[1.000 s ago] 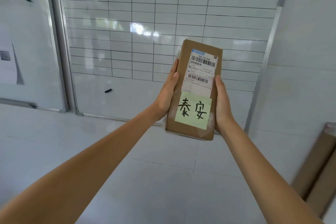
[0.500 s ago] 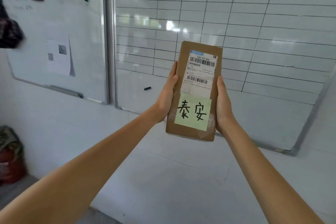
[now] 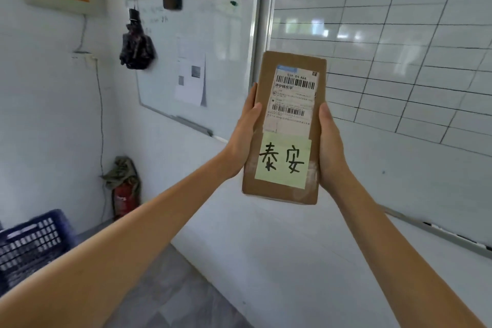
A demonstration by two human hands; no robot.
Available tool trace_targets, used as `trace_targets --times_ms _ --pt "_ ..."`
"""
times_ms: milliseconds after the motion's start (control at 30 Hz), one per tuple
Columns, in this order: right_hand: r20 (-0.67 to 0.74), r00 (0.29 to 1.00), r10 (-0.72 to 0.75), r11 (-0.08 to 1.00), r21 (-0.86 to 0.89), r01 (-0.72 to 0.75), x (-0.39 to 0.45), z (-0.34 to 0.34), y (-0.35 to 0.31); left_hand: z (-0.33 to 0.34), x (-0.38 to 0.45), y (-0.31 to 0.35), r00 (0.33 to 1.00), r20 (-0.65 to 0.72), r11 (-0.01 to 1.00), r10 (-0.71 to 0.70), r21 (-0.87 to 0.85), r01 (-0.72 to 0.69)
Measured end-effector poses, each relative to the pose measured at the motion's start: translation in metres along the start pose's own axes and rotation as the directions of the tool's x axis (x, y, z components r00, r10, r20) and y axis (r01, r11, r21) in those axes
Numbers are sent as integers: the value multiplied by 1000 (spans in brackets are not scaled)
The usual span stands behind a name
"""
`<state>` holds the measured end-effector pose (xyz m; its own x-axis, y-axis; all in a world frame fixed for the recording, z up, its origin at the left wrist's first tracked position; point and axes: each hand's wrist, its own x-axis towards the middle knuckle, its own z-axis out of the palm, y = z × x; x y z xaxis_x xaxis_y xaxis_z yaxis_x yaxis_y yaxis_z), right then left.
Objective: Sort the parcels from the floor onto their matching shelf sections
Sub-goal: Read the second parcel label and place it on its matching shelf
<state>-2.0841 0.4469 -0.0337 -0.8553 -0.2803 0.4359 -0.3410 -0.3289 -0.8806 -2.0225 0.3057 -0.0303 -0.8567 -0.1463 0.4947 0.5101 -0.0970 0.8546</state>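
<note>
Both hands held a brown parcel [image 3: 288, 125] upright. The left hand [image 3: 243, 138] and right hand [image 3: 331, 144] gripped its long edges, fingers curled behind.

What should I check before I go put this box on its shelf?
1. Both hands on the box: ok. The left hand and right hand hold the cardboard parcel by its long sides.
2. Box held upright, label facing you: ok.
3. Yellow sticky note readable: ok, it says 泰安.
4. Shipping label uncovered: ok.
5. Matching shelf in sight: not ok, only whiteboards and wall ahead.
6. Path clear: cannot tell; a blue crate sits low on the left.
</note>
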Motion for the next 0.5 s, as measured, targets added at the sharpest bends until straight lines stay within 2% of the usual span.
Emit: trace_targets --times_ms 133,300,500 --pt "86 996 19 999 35 -22 1 51 20 -46 -20 9 995 -98 996 1 88 8" --pt "238 971 35 983 165 -76 1 103 32 -87 -45 28 968 -243 983 60 184 -15" --pt "483 875 -14 967 229 -111 -4 154 39 -112 -84 55 899 -410 960 156 275 -41"
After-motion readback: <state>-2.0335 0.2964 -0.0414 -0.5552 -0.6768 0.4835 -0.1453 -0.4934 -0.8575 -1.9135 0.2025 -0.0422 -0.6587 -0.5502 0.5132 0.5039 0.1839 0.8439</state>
